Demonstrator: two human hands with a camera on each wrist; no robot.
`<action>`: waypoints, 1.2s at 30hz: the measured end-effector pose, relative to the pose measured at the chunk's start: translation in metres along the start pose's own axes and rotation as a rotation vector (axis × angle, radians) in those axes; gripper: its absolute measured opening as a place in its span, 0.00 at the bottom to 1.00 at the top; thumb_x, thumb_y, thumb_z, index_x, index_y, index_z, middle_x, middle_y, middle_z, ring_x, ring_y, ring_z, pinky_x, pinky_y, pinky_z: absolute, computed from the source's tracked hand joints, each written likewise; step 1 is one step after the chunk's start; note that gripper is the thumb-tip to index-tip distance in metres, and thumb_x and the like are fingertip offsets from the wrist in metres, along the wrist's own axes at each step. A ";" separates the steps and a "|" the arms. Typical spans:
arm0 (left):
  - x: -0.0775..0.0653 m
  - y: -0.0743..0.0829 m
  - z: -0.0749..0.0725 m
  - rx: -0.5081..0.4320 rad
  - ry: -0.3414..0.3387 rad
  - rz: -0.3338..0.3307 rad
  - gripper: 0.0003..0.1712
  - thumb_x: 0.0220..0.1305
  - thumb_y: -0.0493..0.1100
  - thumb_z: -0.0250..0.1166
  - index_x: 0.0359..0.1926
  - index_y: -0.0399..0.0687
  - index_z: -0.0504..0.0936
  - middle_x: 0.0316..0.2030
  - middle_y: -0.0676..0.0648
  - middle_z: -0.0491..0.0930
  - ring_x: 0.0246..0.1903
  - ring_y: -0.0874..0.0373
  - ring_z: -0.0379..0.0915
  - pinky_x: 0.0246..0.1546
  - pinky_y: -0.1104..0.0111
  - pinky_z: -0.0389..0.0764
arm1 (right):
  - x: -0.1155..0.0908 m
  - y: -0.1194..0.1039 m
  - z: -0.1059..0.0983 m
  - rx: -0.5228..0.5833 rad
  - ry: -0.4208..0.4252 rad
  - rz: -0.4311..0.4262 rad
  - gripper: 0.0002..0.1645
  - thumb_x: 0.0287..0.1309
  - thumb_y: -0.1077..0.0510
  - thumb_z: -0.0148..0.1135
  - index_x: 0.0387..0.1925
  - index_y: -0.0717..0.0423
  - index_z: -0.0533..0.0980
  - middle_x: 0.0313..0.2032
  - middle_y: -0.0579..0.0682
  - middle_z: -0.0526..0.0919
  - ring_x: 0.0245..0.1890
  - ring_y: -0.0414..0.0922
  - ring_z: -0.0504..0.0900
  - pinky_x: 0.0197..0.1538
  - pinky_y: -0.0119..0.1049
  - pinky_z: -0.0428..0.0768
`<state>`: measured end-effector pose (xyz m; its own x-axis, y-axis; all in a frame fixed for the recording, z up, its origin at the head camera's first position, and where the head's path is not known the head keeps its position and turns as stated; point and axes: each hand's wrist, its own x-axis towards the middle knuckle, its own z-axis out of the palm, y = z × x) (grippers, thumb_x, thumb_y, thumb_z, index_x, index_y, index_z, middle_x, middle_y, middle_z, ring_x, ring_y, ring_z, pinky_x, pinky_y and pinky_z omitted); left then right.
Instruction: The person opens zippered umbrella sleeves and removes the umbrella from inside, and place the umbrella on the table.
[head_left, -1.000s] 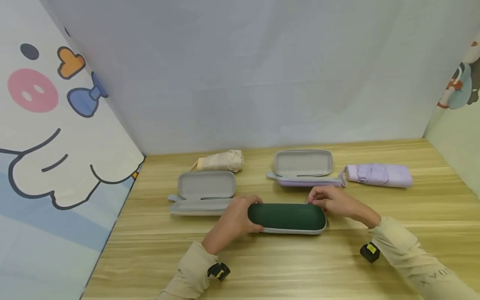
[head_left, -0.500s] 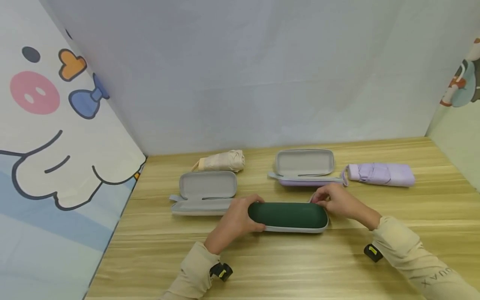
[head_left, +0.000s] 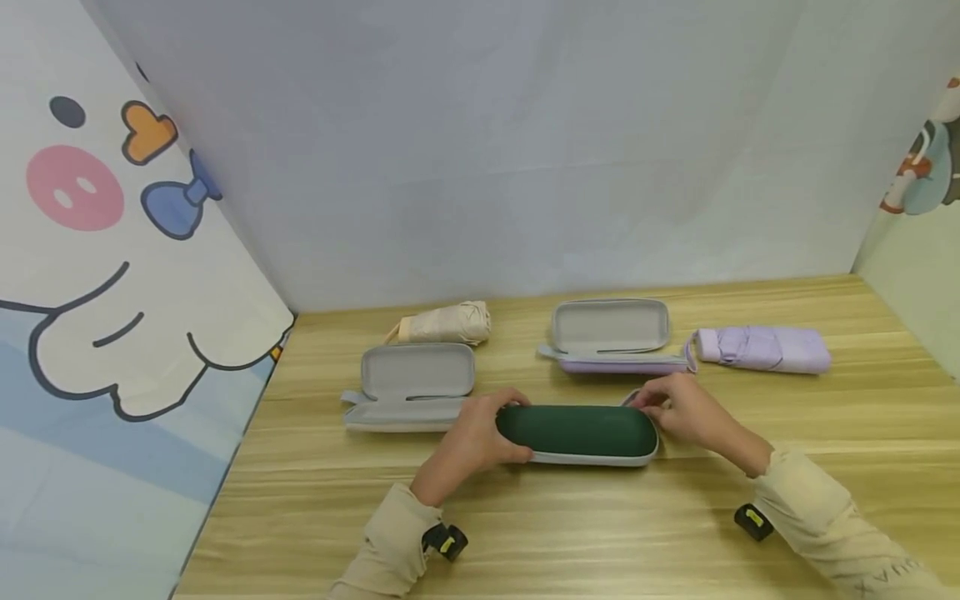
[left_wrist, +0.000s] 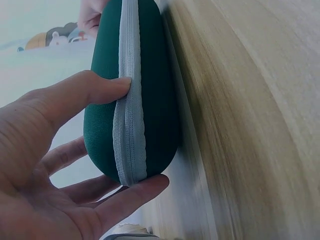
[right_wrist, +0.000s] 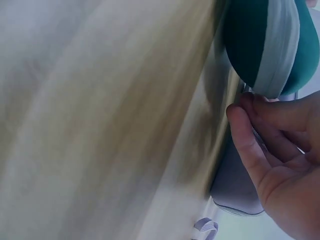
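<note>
A dark green zip case (head_left: 577, 430), closed over its upper side with a pale grey zip band, lies on the table in front of the person. My left hand (head_left: 474, 440) grips its left end; in the left wrist view the thumb presses on the zip band (left_wrist: 131, 115) and the other fingers wrap the rounded end. At the back right corner my right hand (head_left: 688, 414) pinches what seems to be the zip's pull tab, mostly hidden by the fingertips. A short grey strip (head_left: 632, 397) shows beside those fingers.
Behind the left hand lies an open beige case (head_left: 417, 371), with a folded beige umbrella (head_left: 444, 323) beyond it. An open lavender case (head_left: 611, 327) stands further back, left of a folded lavender umbrella (head_left: 765, 349). A pale cloth wall (head_left: 525, 167) borders the wooden table.
My right hand has slid slightly rightward along the case's back right corner, still pinching. The left hand keeps its grip on the left end, and the case has barely moved.
</note>
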<state>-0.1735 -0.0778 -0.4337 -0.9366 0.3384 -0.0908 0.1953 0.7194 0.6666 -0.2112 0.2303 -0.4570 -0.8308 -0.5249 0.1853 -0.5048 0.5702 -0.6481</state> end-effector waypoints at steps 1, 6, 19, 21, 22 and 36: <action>0.000 0.000 0.001 -0.005 0.002 0.002 0.31 0.39 0.46 0.80 0.48 0.57 0.79 0.48 0.48 0.78 0.48 0.51 0.72 0.46 0.58 0.74 | -0.001 0.000 0.001 -0.005 0.014 0.000 0.11 0.45 0.77 0.63 0.24 0.59 0.82 0.26 0.47 0.84 0.29 0.44 0.81 0.34 0.39 0.80; 0.000 -0.001 0.003 -0.022 0.016 0.000 0.31 0.38 0.45 0.80 0.48 0.58 0.79 0.47 0.49 0.79 0.47 0.52 0.72 0.45 0.59 0.74 | -0.006 0.001 0.003 -0.021 0.055 0.007 0.12 0.44 0.78 0.63 0.25 0.59 0.82 0.25 0.46 0.84 0.28 0.45 0.82 0.34 0.40 0.80; -0.001 -0.002 0.004 -0.036 0.042 -0.001 0.31 0.37 0.45 0.80 0.47 0.57 0.80 0.45 0.51 0.79 0.47 0.52 0.72 0.46 0.60 0.74 | -0.020 0.003 0.004 -0.031 0.144 -0.001 0.14 0.41 0.77 0.67 0.24 0.55 0.83 0.23 0.43 0.83 0.26 0.38 0.79 0.31 0.36 0.79; -0.001 -0.002 0.005 -0.045 0.048 0.001 0.31 0.37 0.44 0.80 0.47 0.57 0.80 0.46 0.51 0.79 0.47 0.52 0.72 0.46 0.59 0.74 | -0.022 0.002 0.004 -0.030 0.151 0.007 0.15 0.41 0.77 0.67 0.24 0.55 0.83 0.23 0.43 0.83 0.26 0.38 0.79 0.32 0.36 0.79; -0.002 -0.002 0.005 -0.050 0.051 0.002 0.31 0.37 0.44 0.80 0.47 0.57 0.80 0.46 0.51 0.79 0.47 0.52 0.72 0.46 0.59 0.74 | -0.023 0.002 0.004 -0.028 0.154 0.010 0.15 0.41 0.77 0.67 0.24 0.55 0.83 0.24 0.43 0.83 0.26 0.38 0.80 0.32 0.36 0.79; -0.003 -0.002 0.004 -0.060 0.063 -0.004 0.31 0.37 0.45 0.80 0.48 0.56 0.80 0.47 0.52 0.79 0.48 0.53 0.73 0.47 0.59 0.74 | -0.035 0.000 0.011 -0.051 0.267 0.023 0.14 0.41 0.75 0.69 0.23 0.52 0.83 0.25 0.44 0.84 0.26 0.33 0.78 0.26 0.31 0.77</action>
<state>-0.1694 -0.0778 -0.4378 -0.9542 0.2954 -0.0480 0.1756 0.6822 0.7097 -0.1797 0.2414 -0.4720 -0.8712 -0.3296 0.3638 -0.4906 0.6144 -0.6179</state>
